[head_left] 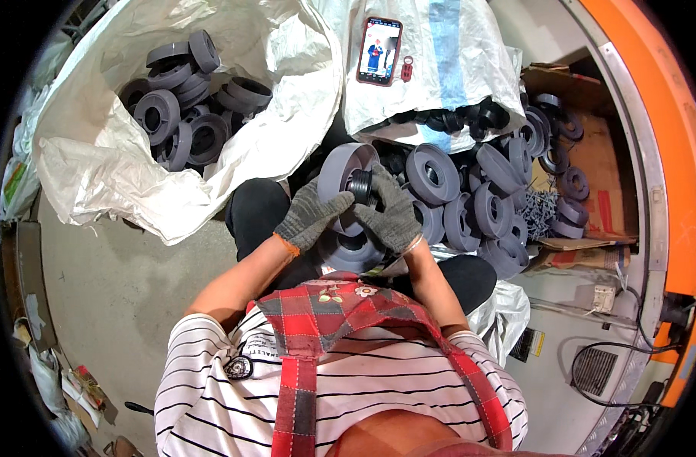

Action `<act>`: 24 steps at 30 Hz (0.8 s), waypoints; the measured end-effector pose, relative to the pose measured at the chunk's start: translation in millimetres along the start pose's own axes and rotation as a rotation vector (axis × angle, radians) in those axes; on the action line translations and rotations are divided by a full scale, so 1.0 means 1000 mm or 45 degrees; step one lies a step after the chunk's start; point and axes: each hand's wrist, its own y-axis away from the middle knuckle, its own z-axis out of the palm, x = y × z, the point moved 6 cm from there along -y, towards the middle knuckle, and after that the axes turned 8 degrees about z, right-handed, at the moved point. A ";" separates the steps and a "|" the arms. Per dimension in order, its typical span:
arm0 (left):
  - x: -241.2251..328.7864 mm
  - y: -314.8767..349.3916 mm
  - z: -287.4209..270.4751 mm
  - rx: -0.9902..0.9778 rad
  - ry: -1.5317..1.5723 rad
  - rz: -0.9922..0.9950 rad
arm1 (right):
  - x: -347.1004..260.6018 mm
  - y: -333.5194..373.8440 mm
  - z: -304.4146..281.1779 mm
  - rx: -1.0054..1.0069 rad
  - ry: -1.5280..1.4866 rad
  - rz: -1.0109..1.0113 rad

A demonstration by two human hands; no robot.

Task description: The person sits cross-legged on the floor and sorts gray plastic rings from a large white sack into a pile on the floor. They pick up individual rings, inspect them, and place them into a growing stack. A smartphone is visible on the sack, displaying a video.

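Both my hands wear grey knit gloves and meet over my lap. My left hand is closed on a grey plastic ring-shaped part, its thumb reaching toward the centre. Against the ring's middle sits a black threaded plastic piece, which my right hand grips from the other side. Whether the black piece is screwed into the ring, I cannot tell. Just below my hands lies another grey ring part. Close by on the right, more grey rings are heaped, some with dark centres.
A large white woven sack at the left holds several grey rings. Ahead, a phone lies on another white sack with black parts at its mouth. At right stands a cardboard box beside screws and an orange-edged machine.
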 end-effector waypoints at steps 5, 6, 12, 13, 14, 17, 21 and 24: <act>0.025 0.006 -0.002 -0.122 -0.336 0.101 | 0.007 0.002 0.009 0.010 -0.692 0.402; 0.027 0.006 -0.002 -0.120 -0.323 0.142 | 0.010 0.000 0.012 0.029 -0.761 0.393; 0.023 0.006 0.003 -0.137 -0.392 0.343 | -0.017 0.002 -0.004 0.172 0.057 0.011; 0.024 0.006 0.004 -0.157 -0.390 0.318 | -0.018 0.003 -0.005 0.164 0.068 0.005; 0.027 0.005 0.004 -0.176 -0.388 0.293 | -0.018 0.004 -0.005 0.156 0.078 0.000; 0.035 0.001 0.007 -0.255 -0.430 0.135 | -0.025 0.011 -0.001 0.148 0.340 -0.234; 0.036 0.001 0.003 -0.254 -0.417 0.088 | -0.022 0.009 0.002 0.092 0.158 -0.072; 0.038 0.003 0.005 -0.208 -0.339 0.101 | -0.014 0.007 0.004 0.080 -0.008 0.072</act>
